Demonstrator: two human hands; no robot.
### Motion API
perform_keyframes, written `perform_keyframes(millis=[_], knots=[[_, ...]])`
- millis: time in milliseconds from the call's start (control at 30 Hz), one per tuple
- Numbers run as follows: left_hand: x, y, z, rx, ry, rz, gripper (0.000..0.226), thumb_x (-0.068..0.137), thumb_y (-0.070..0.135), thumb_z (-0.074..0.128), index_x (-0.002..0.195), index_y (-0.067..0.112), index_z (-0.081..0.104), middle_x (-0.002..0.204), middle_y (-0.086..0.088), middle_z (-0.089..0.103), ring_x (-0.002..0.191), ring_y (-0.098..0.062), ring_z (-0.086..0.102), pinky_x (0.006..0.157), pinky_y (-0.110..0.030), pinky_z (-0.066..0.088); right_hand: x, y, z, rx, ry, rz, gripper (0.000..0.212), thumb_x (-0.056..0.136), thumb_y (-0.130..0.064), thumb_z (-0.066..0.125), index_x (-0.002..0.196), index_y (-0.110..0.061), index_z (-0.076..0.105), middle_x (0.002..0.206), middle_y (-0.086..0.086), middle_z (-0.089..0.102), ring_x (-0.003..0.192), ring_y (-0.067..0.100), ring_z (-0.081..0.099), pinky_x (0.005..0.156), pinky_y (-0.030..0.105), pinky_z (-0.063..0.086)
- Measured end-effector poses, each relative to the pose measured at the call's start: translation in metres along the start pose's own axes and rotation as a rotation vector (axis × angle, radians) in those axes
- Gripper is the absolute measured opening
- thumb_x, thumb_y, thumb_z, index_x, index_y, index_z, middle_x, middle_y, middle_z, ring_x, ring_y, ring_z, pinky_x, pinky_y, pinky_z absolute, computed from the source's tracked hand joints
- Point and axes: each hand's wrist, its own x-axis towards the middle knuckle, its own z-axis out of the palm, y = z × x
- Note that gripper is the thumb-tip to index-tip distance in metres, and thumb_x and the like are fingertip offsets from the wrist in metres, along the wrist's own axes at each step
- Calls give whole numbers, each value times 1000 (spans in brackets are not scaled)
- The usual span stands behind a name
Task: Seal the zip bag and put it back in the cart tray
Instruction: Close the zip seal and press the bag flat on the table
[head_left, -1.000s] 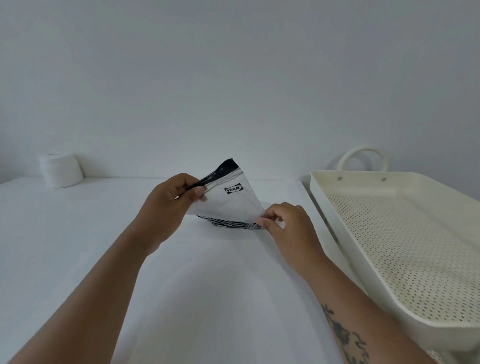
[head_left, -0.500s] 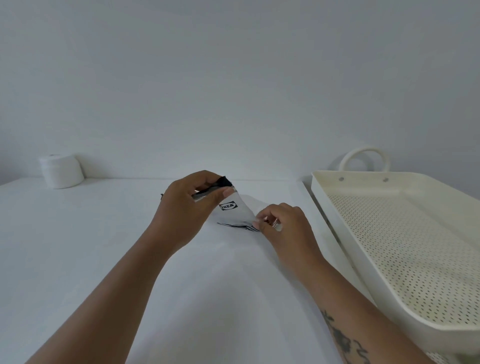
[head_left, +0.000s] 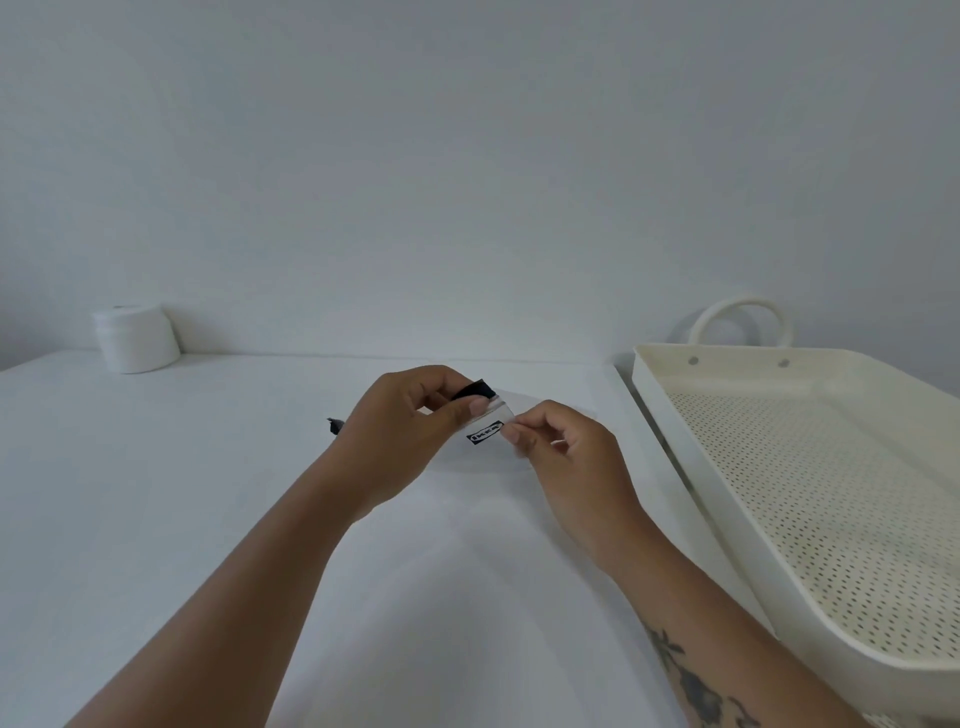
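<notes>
Bag (head_left: 487, 430): a small clear zip bag with a black top strip and a black logo patch, held low over the white table (head_left: 156, 493) between the two hands, near the table's middle and well left of the tray. Its black strip sticks out at both sides of the left hand, one end just above the thumb and the other at the hand's far left. The clear body with the logo faces the camera between the hands; whether the zip is shut along its length cannot be told.

Left hand (head_left: 400, 421) is closed on the bag's top edge, thumb pressed on the front just below the black strip, fingers curled behind. Right hand (head_left: 566, 447) pinches the bag's right edge between thumb and forefinger, the other fingers curled in. The fingertips of the two hands sit just beside each other with the logo between them. A dark tattoo shows on the right forearm.

Tray (head_left: 727, 488), cream with a perforated floor and a loop handle at its far end, stands at the table's right edge. A white roll (head_left: 136, 338) stands at the far left, against the wall.
</notes>
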Motion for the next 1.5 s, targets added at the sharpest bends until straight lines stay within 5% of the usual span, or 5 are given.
perform_keyframes(millis=[333,433,800,1500], knots=[[-2,-2,7,124,7,40,11,87,35,69,79,27,71,68,19,67,50,8,50,47,-5,34,1,-5,-4,194,-20,89,4,83,-34,72,87,-35,73,94,-13,73,94,9,63,76,19,51],[-2,-3,9,122,-10,52,6,86,31,70,83,27,74,77,21,70,55,10,53,53,-3,37,1,-6,-4,191,-19,75,6,86,-30,70,83,-33,73,92,-13,73,91,7,63,66,10,49],[-1,-6,14,114,-3,77,7,85,26,72,80,30,75,67,27,67,51,12,52,49,-2,35,0,-3,-4,209,-21,106,8,86,-24,70,83,-31,73,91,-11,74,88,5,65,65,8,47],[0,-12,25,216,-7,116,14,87,26,66,75,32,63,81,20,65,59,5,55,52,-5,39,1,7,-2,136,-67,70,9,91,-26,62,86,-32,67,85,-11,70,80,9,60,76,30,47]])
